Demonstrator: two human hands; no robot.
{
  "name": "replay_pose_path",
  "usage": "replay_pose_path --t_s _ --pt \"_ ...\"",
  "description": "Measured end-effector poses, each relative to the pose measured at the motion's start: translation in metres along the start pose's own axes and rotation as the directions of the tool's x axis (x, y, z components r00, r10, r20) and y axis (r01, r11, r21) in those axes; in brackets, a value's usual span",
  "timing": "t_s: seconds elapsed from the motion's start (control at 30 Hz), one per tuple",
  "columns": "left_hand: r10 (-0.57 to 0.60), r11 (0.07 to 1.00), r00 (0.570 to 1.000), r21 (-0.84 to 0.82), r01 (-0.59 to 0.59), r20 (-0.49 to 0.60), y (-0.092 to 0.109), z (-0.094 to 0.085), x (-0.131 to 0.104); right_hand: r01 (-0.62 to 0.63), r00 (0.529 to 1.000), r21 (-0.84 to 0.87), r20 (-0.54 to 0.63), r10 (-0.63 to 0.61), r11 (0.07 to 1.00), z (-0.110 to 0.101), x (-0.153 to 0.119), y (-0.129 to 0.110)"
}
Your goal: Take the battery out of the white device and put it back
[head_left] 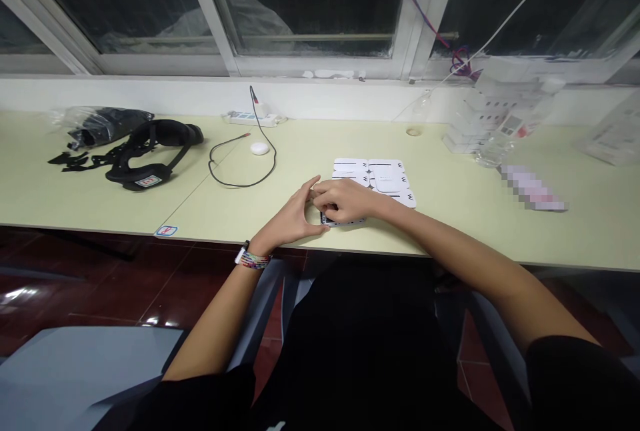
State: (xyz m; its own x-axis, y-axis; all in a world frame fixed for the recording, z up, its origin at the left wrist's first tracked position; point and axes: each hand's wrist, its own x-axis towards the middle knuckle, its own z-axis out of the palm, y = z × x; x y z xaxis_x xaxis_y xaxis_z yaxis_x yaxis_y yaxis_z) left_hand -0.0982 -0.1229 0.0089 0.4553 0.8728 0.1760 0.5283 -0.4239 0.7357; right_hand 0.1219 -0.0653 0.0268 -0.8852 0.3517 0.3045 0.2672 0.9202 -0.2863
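Observation:
My left hand (293, 219) rests at the table's front edge with thumb and fingers spread in a C shape. Its thumb tip reaches the near left corner of a small, flat white box with dark print (344, 222). Over that box is my right hand (345, 199), fingers curled in and knuckles close to my left fingertips. Whatever the right fingers pinch is hidden. Just behind the right hand lie white rounded cards or sheets (387, 176) printed with black lines and the letter W; the hand and forearm cover part of them.
A black headset (150, 151) and a plastic bag of black items (107, 125) are on the left. A black cable (243, 185) loops around a white round object (259, 148), below a power strip (253, 119). White boxes (465, 127) and a clear bottle (500, 141) stand right.

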Motion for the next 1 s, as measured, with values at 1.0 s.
replay_pose_path --t_s 1.0 --pt "0.04 0.999 0.999 -0.034 -0.039 0.02 0.003 0.0 0.0 0.002 0.994 0.053 -0.111 0.004 0.999 -0.006 -0.003 -0.005"
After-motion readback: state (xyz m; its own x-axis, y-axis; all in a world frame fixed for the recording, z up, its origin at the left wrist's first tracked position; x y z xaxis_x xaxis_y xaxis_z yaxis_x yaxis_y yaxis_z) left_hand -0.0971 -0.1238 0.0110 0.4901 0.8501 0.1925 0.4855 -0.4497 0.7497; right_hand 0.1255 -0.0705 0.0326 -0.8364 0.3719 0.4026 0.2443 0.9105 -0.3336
